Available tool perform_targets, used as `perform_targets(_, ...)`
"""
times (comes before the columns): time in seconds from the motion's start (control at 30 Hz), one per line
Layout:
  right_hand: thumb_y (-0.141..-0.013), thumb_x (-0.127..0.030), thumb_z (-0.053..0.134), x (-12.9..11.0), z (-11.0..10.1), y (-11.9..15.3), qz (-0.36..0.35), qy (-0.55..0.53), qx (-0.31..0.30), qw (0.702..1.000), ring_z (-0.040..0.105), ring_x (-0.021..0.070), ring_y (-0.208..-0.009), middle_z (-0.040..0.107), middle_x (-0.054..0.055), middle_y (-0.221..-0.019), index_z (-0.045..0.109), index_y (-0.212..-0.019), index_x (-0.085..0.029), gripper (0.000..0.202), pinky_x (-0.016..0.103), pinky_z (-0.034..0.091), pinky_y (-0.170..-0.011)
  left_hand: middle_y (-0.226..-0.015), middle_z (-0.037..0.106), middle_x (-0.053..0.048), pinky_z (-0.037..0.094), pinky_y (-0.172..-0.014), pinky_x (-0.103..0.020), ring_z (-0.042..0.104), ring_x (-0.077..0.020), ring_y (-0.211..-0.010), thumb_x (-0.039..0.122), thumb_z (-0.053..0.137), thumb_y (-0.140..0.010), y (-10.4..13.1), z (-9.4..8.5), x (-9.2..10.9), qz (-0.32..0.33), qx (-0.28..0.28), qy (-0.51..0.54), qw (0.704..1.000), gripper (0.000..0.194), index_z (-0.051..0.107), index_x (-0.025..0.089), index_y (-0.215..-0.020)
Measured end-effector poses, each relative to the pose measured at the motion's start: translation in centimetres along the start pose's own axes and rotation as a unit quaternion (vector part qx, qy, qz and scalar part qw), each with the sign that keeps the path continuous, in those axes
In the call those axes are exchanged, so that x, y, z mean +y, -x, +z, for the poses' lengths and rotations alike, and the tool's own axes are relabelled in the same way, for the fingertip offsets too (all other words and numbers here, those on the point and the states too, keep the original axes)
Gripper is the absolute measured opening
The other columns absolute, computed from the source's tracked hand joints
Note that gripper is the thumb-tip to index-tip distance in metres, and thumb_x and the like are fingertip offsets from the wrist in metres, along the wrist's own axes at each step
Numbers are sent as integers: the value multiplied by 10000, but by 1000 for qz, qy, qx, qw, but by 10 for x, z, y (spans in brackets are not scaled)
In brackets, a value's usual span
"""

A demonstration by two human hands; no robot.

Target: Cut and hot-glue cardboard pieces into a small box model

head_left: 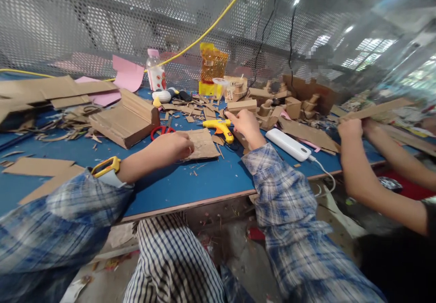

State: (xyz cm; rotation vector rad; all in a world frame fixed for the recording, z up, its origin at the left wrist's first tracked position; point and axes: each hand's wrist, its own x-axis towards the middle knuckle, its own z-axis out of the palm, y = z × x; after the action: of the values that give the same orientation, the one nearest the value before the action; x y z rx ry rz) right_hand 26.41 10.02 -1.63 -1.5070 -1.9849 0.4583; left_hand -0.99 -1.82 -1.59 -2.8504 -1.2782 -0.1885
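Note:
My left hand [170,147] has its fingers curled together at the left edge of a small cardboard piece [203,144]; whether it grips anything is hidden. Beyond the piece and to its right lies a yellow glue gun [218,126]. My right hand [244,125] reaches over the table just right of the gun, index finger stretched forward near a dark loop, the other fingers partly hidden. Red-handled scissors [163,131] lie behind my left hand. A folded cardboard tray [124,117] stands farther left.
A white power bank [288,144] with a cable lies right of my right forearm. Another person's hands [350,130] hold a cardboard strip at the right. Scraps, a bottle [156,73] and a yellow bag [211,67] stand behind. The table's front edge [190,205] is near.

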Motion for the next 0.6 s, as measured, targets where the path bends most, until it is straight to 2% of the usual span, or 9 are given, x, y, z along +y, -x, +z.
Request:
perform_targets(0.07, -946, -518, 546, -15, -5, 8, 20, 87, 80, 993, 518, 205, -661, 468, 41, -548, 489, -556, -224, 492, 324, 348, -645, -984, 695, -123, 473, -703, -265, 659, -192, -844, 167, 434, -948, 0, -2, 0, 5, -3, 10, 1000, 317, 749, 141, -956)
perform_targets(0.1, -949, -485, 557, -23, -5, 12, -5, 97, 72, 993, 496, 183, -634, 462, 28, -545, 477, -545, -221, 490, 318, 331, -634, -987, 695, -122, 475, -712, -265, 659, -191, -847, 169, 434, -951, 0, -3, 1, 7, -3, 14, 1000, 313, 745, 138, -971)
perform_targets(0.13, -944, -443, 576, -32, -5, 17, -38, 83, 44, 995, 472, 159, -609, 459, 11, -547, 482, -554, -213, 463, 307, 316, -620, -995, 696, -121, 477, -719, -267, 658, -192, -852, 173, 435, -955, 0, -3, 1, 6, -2, 14, 1000, 312, 742, 139, -999)
perform_targets(0.23, -840, -385, 713, -53, 0, 30, -122, -3, -155, 980, 457, 115, -574, 526, -21, -593, 566, -654, -182, 312, 268, 326, -590, -1011, 695, -114, 477, -727, -271, 658, -200, -874, 185, 459, -953, -1, -1, 0, 0, 2, -5, 1000, 317, 746, 166, -1086)
perform_targets(0.3, -772, -351, 771, -61, 3, 37, -162, -33, -299, 940, 501, 111, -593, 590, -22, -637, 607, -716, -171, 250, 252, 359, -594, -1009, 695, -111, 474, -728, -270, 657, -204, -893, 183, 490, -939, -1, 1, 0, 0, 6, -21, 1000, 308, 763, 189, -1082)
perform_targets(0.37, -745, -318, 786, -63, 6, 41, -183, -30, -407, 894, 551, 118, -619, 642, -13, -673, 632, -758, -164, 219, 245, 390, -600, -994, 694, -113, 473, -728, -266, 656, -202, -891, 202, 523, -939, -2, 2, 0, 1, 13, -22, 1000, 273, 779, 185, -1032)
perform_targets(0.43, -741, -292, 787, -63, 9, 42, -190, -8, -454, 870, 578, 121, -629, 661, -9, -676, 642, -765, -159, 198, 239, 407, -596, -968, 694, -119, 471, -727, -270, 656, -203, -881, 250, 544, -955, -3, 2, 1, -4, 19, -21, 1000, 255, 784, 163, -956)
perform_targets(0.5, -742, -275, 787, -63, 12, 42, -192, 12, -455, 869, 580, 118, -624, 652, -14, -656, 643, -749, -157, 187, 233, 412, -586, -952, 703, -122, 465, -716, -278, 657, -210, -875, 282, 552, -963, -5, 1, 5, -7, 23, -40, 999, 273, 778, 148, -890)
perform_targets(0.6, -746, -253, 781, -64, 15, 42, -187, 17, -455, 871, 576, 113, -616, 650, -20, -650, 636, -734, -161, 172, 226, 409, -574, -936, 725, -113, 447, -680, -275, 655, -204, -845, 221, 551, -926, -8, -4, 14, -3, 21, -87, 996, 245, 767, 153, -832)
